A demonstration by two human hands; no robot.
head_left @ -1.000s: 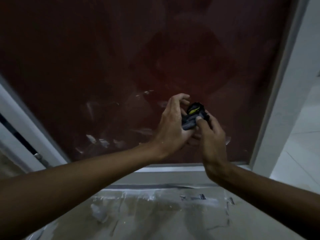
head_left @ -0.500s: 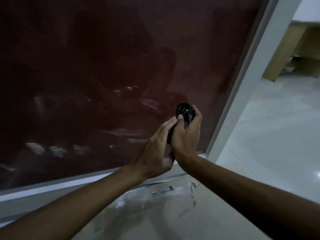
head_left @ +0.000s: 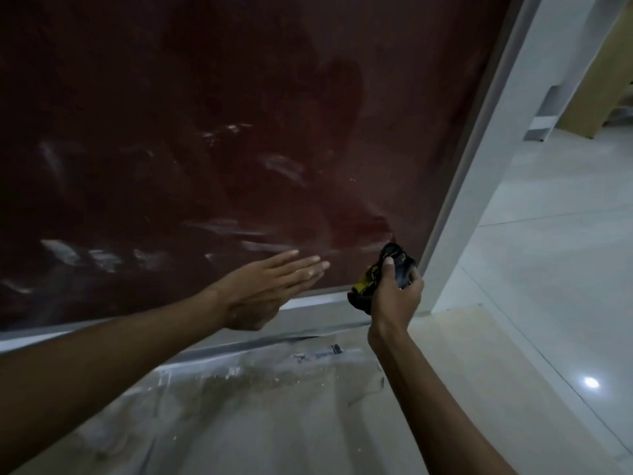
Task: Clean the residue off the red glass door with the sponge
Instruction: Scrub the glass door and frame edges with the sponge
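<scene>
- The red glass door (head_left: 212, 108) fills the upper left of the head view. Its pale frame (head_left: 479, 166) runs down the door's right edge and along its bottom edge.
- White residue streaks (head_left: 219, 228) lie across the lower part of the door. One band runs roughly level above the bottom rail, and a further row of patches (head_left: 99, 257) sits towards the door's lower left.
- The right hand (head_left: 394, 296) grasps the sponge (head_left: 380, 279), fingers curled round it. The sponge is dark with a yellow face and appears crumpled in the fist.
- The sponge is held at the door's lower right corner, close to the glass. Contact with the glass cannot be confirmed.
- The left hand (head_left: 270, 289) is released and holds nothing. Its fingers are straight and together, pointing towards the door's right edge, just above the bottom rail. Whether the palm touches the glass cannot be told.
- Key relation: nearly all visible residue lies leftward of the sponge, and partly above it. The long axis of the nearest streak runs along the bottom rail.
- Judgement: the right hand is the working hand. A wipe leftward along that streak looks the likely next stroke, and the left hand lies across that path.
- Judgement: cleaning is far from complete.
- The floor (head_left: 274, 406) below the door shows pale dust and smears.
</scene>
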